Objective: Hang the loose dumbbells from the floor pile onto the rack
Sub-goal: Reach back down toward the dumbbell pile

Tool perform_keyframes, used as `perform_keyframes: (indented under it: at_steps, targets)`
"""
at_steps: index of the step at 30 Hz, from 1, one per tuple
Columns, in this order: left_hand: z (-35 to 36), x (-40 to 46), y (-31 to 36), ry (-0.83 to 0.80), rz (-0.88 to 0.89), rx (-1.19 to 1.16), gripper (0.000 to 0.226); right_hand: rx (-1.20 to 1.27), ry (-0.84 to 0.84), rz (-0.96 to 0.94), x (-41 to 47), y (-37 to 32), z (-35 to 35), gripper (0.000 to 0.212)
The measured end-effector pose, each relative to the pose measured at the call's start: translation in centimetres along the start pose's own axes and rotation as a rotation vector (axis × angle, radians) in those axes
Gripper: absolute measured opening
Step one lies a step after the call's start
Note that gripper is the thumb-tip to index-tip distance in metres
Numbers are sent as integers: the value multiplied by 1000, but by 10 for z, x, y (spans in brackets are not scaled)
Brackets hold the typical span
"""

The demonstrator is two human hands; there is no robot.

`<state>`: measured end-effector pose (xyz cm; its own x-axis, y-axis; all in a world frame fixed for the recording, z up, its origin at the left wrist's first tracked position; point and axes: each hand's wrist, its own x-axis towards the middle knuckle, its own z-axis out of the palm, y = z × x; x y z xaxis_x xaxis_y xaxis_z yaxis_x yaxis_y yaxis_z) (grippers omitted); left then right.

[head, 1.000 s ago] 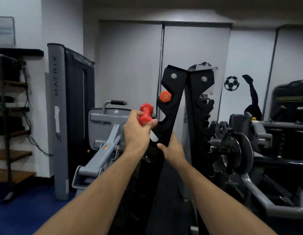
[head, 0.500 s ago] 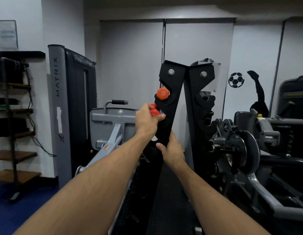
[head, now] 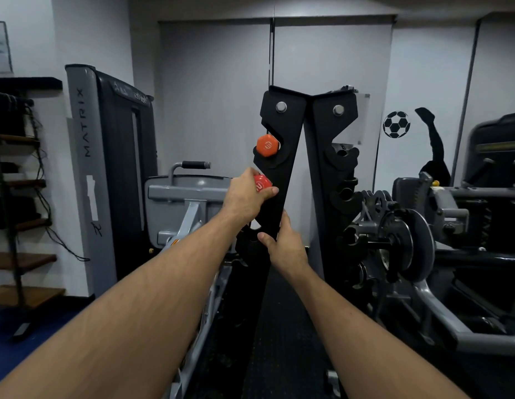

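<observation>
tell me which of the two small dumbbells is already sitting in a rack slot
The orange hexagonal-ended dumbbell, seated in the top notch of the black rack's left upright. The red dumbbell just below it is gripped in the left hand.

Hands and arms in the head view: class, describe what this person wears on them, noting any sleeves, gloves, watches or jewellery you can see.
Both forearms are bare all the way to the bottom edge of the frame; no sleeve shows. The left hand and the right hand wear no gloves. No watch, wristband, bracelet or ring can be seen on the sides that face the camera.
</observation>
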<state>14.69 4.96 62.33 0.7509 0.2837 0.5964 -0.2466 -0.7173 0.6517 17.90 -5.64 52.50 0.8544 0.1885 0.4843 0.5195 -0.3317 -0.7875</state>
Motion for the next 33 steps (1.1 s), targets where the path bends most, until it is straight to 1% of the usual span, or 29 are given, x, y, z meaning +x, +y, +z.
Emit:
perform_keyframes:
  at_steps: [9, 14, 16, 19, 24, 33]
  targets:
    - [0, -1, -5, 2, 34, -15, 55, -18, -13, -24, 0, 1, -1, 66]
    - [0, -1, -5, 1, 44, -26, 60, -43, -50, -21, 2, 0, -5, 68]
    - [-1, -1, -5, -2, 45, -34, 57, -54, -57, -21, 2, 0, -6, 70]
    - [-2, 1, -5, -7, 38, -54, 46, -59, -52, -16, 0, 1, -4, 71]
    - [-5, 4, -7, 15, 45, -83, 40, -62, -42, -27, -1, 2, -3, 71]
    - [-5, 2, -15, 28, 84, -125, 43, -55, -62, -66, 2, 5, -5, 72]
